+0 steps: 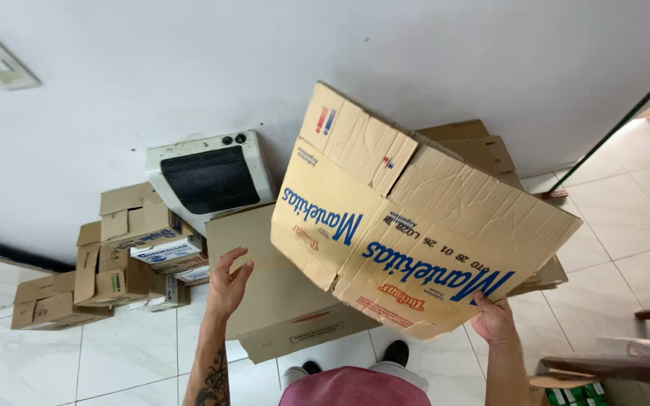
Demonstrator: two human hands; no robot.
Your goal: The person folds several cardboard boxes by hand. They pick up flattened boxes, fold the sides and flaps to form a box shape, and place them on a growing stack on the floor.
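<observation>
Between two hands (pixel 229 282) (pixel 494 319), one flattened carton (pixel 423 225).

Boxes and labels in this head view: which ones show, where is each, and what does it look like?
Flattened carton: raised at centre, right hand gripping its lower edge; brown, blue and red print.
Big brown box: floor, by the open left hand; small red label.
Small box stack: floor, left; brown, coloured labels.
Green packs: bottom right.

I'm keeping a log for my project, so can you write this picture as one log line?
right hand: grips flattened cardboard box | left hand: open, against large carton | behind: white heater
</observation>
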